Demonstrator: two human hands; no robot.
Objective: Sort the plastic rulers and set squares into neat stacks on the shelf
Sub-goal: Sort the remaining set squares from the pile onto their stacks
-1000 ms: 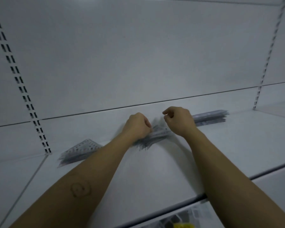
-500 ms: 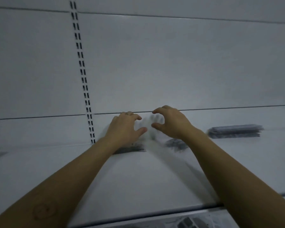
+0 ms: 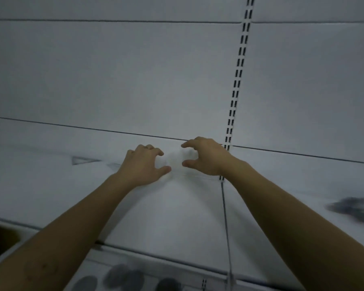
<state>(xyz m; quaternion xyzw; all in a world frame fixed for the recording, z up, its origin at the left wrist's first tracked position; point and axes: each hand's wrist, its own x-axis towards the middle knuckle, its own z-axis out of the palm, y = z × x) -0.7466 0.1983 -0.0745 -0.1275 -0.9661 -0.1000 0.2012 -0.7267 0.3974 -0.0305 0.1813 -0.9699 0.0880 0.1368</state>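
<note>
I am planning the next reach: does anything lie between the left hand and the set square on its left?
Only one thing: a second, fainter triangle lies on the shelf between the left hand and the set square, close beside the wrist. It is too blurred to name. Nothing else shows there.

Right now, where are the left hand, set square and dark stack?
left hand (image 3: 143,168): head view, back of hand.
set square (image 3: 81,160): head view, its middle.
dark stack (image 3: 353,208): head view, blurred middle.

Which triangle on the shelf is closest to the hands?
The fainter triangle, just beside the left hand. The clearer triangle lies farther left on the shelf.
</note>
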